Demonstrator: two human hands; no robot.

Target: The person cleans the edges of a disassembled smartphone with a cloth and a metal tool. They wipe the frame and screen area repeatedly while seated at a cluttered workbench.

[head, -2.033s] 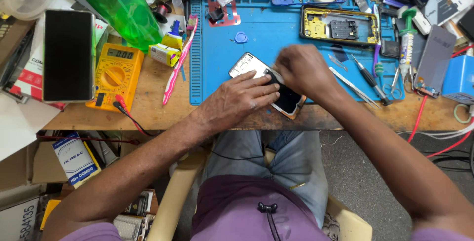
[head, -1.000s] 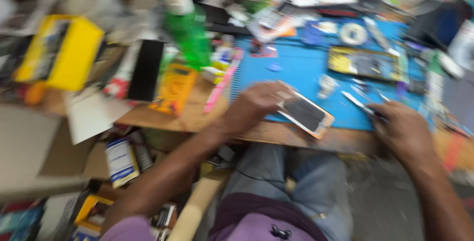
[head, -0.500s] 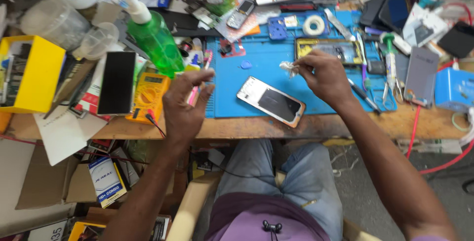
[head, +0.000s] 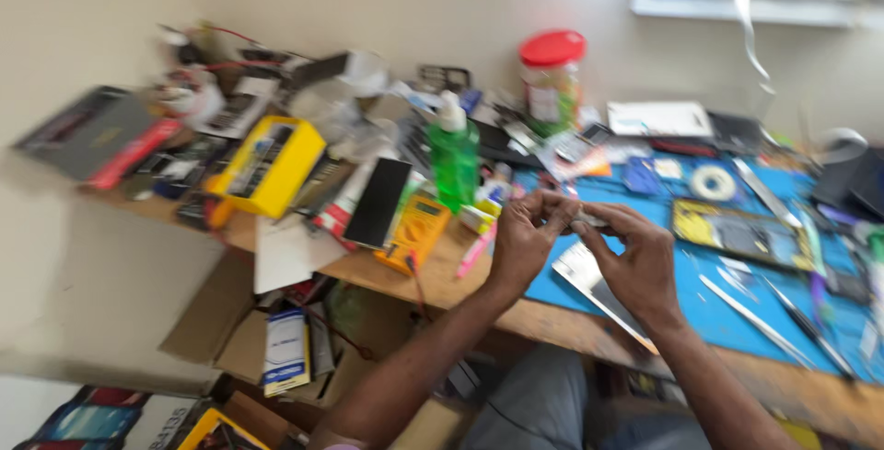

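We see our left hand [head: 523,245] and right hand [head: 635,261] meet above the blue mat [head: 737,316], pinching a small blurred part [head: 586,221] between fingertips. A phone [head: 599,292] lies beneath them; a green bottle [head: 455,160] stands just left.

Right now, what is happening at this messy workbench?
A person sits at a cluttered wooden bench and holds both hands up over a blue work mat. The left hand and the right hand meet around a small pale part; blur hides what it is. A smartphone lies on the mat just under the hands. A yellow multimeter and a green bottle stand to the left.
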